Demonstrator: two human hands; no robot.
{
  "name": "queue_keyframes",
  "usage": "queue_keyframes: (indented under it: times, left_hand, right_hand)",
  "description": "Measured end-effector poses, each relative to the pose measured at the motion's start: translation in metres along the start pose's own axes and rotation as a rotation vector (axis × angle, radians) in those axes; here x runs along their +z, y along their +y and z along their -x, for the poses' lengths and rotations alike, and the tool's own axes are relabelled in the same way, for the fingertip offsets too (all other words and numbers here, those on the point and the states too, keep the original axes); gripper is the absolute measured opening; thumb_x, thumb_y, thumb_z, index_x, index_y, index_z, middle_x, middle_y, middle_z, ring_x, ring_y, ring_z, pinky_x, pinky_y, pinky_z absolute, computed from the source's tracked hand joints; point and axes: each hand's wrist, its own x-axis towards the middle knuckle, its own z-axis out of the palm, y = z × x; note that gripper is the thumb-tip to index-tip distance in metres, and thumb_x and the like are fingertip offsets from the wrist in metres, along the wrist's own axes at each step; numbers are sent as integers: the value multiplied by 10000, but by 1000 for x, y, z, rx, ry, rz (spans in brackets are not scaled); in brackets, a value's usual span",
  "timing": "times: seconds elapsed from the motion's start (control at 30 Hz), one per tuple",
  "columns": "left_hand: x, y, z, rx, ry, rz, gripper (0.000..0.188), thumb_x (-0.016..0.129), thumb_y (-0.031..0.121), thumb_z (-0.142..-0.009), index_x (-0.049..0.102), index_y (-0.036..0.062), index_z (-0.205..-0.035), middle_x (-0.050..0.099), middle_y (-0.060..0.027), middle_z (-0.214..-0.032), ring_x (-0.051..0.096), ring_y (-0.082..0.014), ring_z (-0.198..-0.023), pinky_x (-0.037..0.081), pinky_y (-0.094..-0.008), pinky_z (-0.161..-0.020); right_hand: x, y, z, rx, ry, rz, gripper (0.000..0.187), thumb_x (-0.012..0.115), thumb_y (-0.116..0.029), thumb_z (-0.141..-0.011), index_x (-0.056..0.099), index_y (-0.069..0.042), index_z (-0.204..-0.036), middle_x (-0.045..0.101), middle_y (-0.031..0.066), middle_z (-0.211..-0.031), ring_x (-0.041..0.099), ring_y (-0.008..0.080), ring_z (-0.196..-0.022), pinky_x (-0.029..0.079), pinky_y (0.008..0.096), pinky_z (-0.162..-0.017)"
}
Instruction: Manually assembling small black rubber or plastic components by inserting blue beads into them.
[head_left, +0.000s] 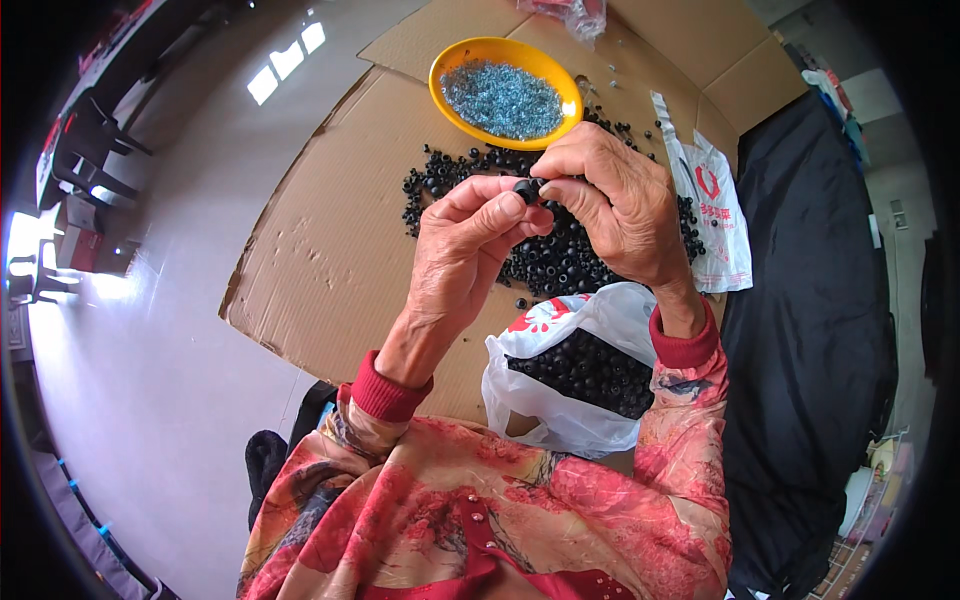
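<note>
Both hands meet above a spread of loose black beads (565, 250) on a sheet of cardboard. Between thumb and fingers, my left hand (465, 235) pinches a round black bead (526, 190) with a hole in it. Fingertips of my right hand (620, 195) are pressed together at the bead's right side; whether they hold a second small piece is too small to tell. Just beyond the hands stands a yellow plate (440, 92) bearing many small blue-grey clear beads (505, 100). Below my right wrist an open white plastic bag (500, 385) holds many more black beads.
The cardboard (310, 230) lies under everything, with a raised flap at the far right. A flat white plastic bag (722, 225) with red print lies right of the beads. Black cloth (800, 350) hangs along the right side. Dark chairs (95, 150) stand on the pale floor at far left.
</note>
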Motion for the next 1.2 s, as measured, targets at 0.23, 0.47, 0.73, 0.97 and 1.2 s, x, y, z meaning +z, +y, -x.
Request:
queue_keyframes:
  times: [0.23,0.47,0.73,0.97,1.2]
  left_hand:
    - [-3,-3,-1,13,16,1,186,625,85,-831,589,-23,-979,635,-104,-903,631,-186,-809,519,-308,-776]
    - [-3,-3,-3,-21,18,44,166,612,80,-840,589,-19,-971,635,-99,-906,631,-182,-805,521,-303,-775]
    - [-6,-9,-3,0,30,67,151,603,70,-844,590,-11,-970,635,-88,-902,631,-181,-800,521,-309,-767]
    - [-6,-10,-6,-31,4,130,152,594,86,-853,586,-6,-974,638,-91,-889,632,-181,-803,513,-325,-780]
    - [-3,-14,-7,2,59,86,147,588,77,-855,586,-8,-975,640,-94,-886,630,-176,-795,509,-319,-776]
  right_hand:
    - [5,4,3,20,24,-30,108,642,-10,-752,569,-10,-831,559,75,-740,574,215,-664,476,305,-605]
    - [6,8,5,121,46,-156,99,654,-19,-756,607,-15,-843,593,61,-743,598,163,-656,480,259,-599]
    - [8,14,7,153,46,-166,108,650,2,-745,616,-16,-845,598,71,-749,605,180,-658,481,265,-603]
    - [8,16,8,154,76,-212,102,663,-12,-738,612,-12,-827,594,66,-739,602,180,-672,475,265,-612]
    - [14,18,12,133,150,-133,93,660,-21,-740,602,-19,-813,573,72,-720,575,212,-664,465,296,-620]
